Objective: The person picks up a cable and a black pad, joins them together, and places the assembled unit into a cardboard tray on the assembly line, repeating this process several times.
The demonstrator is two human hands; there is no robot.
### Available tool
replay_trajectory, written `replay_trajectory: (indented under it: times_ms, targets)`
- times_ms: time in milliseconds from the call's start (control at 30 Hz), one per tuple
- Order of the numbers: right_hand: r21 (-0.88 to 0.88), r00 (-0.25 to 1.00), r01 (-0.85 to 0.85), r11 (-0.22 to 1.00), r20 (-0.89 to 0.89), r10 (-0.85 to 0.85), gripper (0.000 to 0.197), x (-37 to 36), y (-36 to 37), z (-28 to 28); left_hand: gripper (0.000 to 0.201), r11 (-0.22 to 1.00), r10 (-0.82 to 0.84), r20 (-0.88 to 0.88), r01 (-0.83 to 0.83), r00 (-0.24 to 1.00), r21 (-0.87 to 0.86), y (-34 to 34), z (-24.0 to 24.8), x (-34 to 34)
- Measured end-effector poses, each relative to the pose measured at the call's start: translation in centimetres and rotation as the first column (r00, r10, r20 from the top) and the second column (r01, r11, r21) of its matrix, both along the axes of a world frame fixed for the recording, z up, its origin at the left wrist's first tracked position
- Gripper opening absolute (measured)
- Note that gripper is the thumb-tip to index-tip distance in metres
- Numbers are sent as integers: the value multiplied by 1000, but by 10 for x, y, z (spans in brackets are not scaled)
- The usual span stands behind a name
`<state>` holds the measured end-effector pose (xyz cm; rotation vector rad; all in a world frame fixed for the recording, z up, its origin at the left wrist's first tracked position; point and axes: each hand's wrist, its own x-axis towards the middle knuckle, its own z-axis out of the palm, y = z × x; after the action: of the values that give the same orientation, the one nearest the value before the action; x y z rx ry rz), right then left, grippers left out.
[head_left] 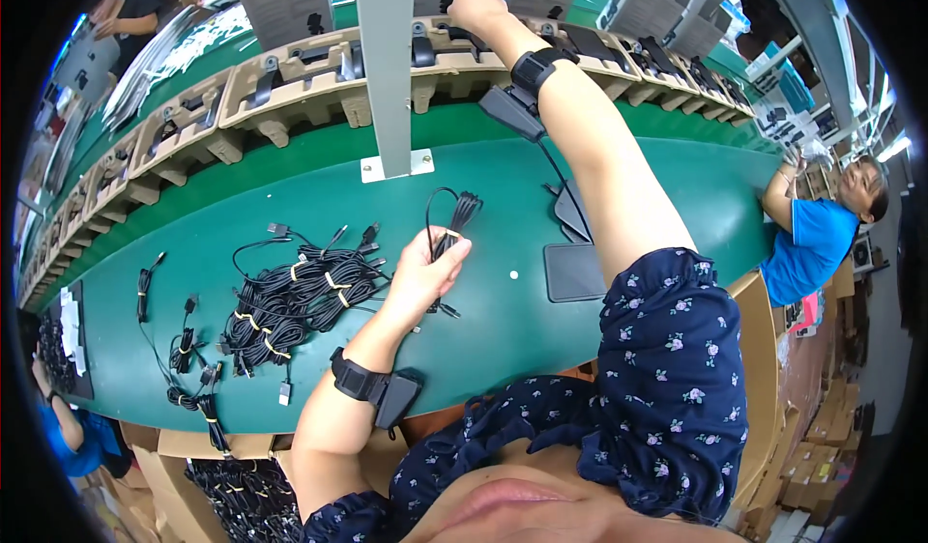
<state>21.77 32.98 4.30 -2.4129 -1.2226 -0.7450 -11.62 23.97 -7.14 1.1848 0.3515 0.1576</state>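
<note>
My left hand is closed round a coiled black cable bound with a pale tie, just above the green table. A loop of the cable stands up beyond the fingers. My right arm stretches far forward over the moulded brown trays. At its end my right hand is closed, beside a small black piece; what its fingers hold is hidden. Left of my left hand lies a pile of tied black cables. Several more bundles, one of them a cable bundle, lie farther left.
A grey metal post rises from the table between my arms. Dark flat pads lie under my right arm. An open carton of cables stands below the near edge. A co-worker in blue sits at the right.
</note>
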Motion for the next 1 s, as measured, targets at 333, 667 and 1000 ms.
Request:
replay_trajectory:
  times_ms: [333,667,1000]
  targets:
    - [-155,996,18,988,-86,-32,26,-23,3,4,17,1000,20,6,-21,1000,4,5,-6,-5]
    - [251,549,-240,938,-761,345,44,36,-29,-7,17,999,-3,-7,4,1000,49,5,-4,-6]
    - [-164,988,-134,977,59,146,47,46,-27,-45,16,999,-6,-25,7,1000,52,5,-4,-4]
